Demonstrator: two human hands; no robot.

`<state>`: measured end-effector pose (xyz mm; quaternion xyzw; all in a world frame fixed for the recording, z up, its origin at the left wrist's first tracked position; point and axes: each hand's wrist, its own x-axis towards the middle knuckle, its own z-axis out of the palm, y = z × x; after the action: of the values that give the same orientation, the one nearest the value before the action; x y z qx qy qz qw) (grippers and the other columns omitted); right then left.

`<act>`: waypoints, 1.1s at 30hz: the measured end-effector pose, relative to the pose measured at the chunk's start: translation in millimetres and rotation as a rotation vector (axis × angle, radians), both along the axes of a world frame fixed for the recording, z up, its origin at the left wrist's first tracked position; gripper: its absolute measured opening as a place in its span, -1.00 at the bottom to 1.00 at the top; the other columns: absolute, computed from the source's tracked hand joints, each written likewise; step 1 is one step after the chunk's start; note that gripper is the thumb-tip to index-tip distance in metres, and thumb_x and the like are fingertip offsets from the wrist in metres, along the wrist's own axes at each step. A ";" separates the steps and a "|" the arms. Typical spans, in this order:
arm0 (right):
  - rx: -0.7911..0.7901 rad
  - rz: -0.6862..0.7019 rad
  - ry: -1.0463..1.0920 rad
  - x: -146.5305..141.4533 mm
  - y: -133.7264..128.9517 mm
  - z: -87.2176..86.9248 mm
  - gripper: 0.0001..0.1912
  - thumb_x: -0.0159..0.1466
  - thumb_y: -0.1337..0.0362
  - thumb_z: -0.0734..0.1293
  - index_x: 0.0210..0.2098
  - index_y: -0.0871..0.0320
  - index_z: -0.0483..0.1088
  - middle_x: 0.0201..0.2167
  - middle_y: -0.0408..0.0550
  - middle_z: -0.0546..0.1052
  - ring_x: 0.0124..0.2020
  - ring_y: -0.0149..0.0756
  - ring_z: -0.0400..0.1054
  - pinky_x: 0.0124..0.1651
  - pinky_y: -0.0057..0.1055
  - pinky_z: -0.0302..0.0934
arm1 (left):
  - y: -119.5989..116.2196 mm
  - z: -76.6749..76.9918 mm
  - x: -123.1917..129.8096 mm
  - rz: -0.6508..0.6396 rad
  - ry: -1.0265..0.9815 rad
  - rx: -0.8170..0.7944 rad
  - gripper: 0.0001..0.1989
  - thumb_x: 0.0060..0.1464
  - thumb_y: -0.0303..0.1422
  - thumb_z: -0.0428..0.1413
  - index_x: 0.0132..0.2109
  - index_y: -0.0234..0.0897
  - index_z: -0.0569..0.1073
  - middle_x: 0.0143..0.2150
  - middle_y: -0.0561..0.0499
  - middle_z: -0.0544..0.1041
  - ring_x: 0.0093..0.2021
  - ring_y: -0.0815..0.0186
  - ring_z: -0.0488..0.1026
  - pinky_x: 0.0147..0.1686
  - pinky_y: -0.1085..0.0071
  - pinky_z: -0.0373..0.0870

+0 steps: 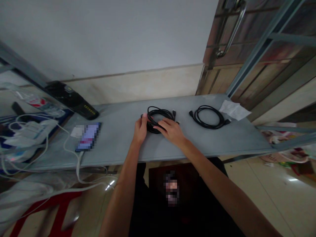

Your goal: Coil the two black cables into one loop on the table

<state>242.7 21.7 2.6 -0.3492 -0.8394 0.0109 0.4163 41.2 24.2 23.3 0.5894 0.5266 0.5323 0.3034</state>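
On the grey shelf (116, 138) in front of me lies a coiled black cable (160, 112) with a connector at its right side. My left hand (141, 127) grips the coil's left edge, thumb on top. At the coil's near right side, my right hand (170, 130) has its fingers closed on a strand. Parts of the coil are hidden beneath both hands. To the right, apart from my hands, rests a second black cable (208, 126), looped in a ring with a connector at each end.
Left of my hands is a phone (89, 136) with a white cable attached. Behind it lies a black cylindrical case (72, 100). A plastic bottle (40, 102) and a power strip (32, 133) with tangled cords crowd the far left. White paper (235, 110) lies right, near a metal post (256, 56).
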 end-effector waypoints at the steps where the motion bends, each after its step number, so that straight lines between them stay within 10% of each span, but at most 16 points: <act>1: 0.002 0.000 0.014 0.3 -0.4 -1.2 -0.55 0.66 -0.09 0.24 -0.10 0.08 0.58 -0.20 0.00 0.61 -0.19 -0.22 0.51 -0.08 -0.31 0.36 | 0.6 -0.2 -0.6 0.001 -0.009 -0.007 -0.18 0.46 0.37 -0.12 -0.22 -0.24 0.66 -0.23 -0.13 0.71 -0.10 0.08 0.67 0.08 0.17 0.56; 10: -0.035 0.018 -0.100 -0.6 -2.2 -6.5 -0.36 0.54 -0.32 0.31 -0.26 0.12 0.56 -0.37 -0.07 0.64 -0.39 -0.32 0.45 -0.29 -0.35 0.15 | 7.8 -7.1 -4.4 0.003 -0.077 -0.017 -0.32 0.50 0.25 0.00 -0.29 -0.21 0.61 -0.31 -0.08 0.69 -0.26 0.14 0.61 -0.08 0.20 0.59; 20: -0.012 0.027 -0.252 -5.0 -8.8 -6.2 -0.41 0.61 -0.25 0.29 -0.17 0.11 0.65 -0.25 -0.05 0.71 -0.32 -0.28 0.53 -0.29 -0.29 0.17 | 11.1 -12.1 -6.3 -0.108 -0.134 0.005 -0.51 0.29 0.01 0.37 0.14 -0.25 0.58 -0.29 0.00 0.68 -0.24 0.15 0.68 -0.10 0.21 0.60; 26: 0.028 0.007 -0.212 -5.5 -13.6 -2.9 -0.84 0.51 0.18 0.40 -0.11 0.11 0.61 -0.17 -0.04 0.71 -0.23 -0.22 0.52 -0.10 -0.23 0.28 | 13.5 -20.4 -10.4 -0.092 -0.162 0.011 -0.55 0.20 -0.21 0.36 0.19 -0.21 0.55 -0.24 -0.01 0.72 -0.17 0.11 0.72 -0.03 0.16 0.64; 33: 0.049 0.006 -0.172 -2.1 -7.3 6.7 -0.83 0.54 0.27 0.34 -0.07 0.11 0.60 -0.12 0.03 0.63 0.02 -0.07 0.47 0.24 -0.06 0.22 | 21.6 -34.6 -15.3 0.063 -0.140 0.123 -0.50 0.27 -0.21 0.29 0.28 -0.22 0.47 -0.02 -0.13 0.73 0.05 0.06 0.71 0.26 0.02 0.56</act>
<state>240.6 14.4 9.4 -0.3362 -0.8731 -0.0385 0.3510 25.9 45.8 -11.3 0.5514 0.4888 0.6126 0.2859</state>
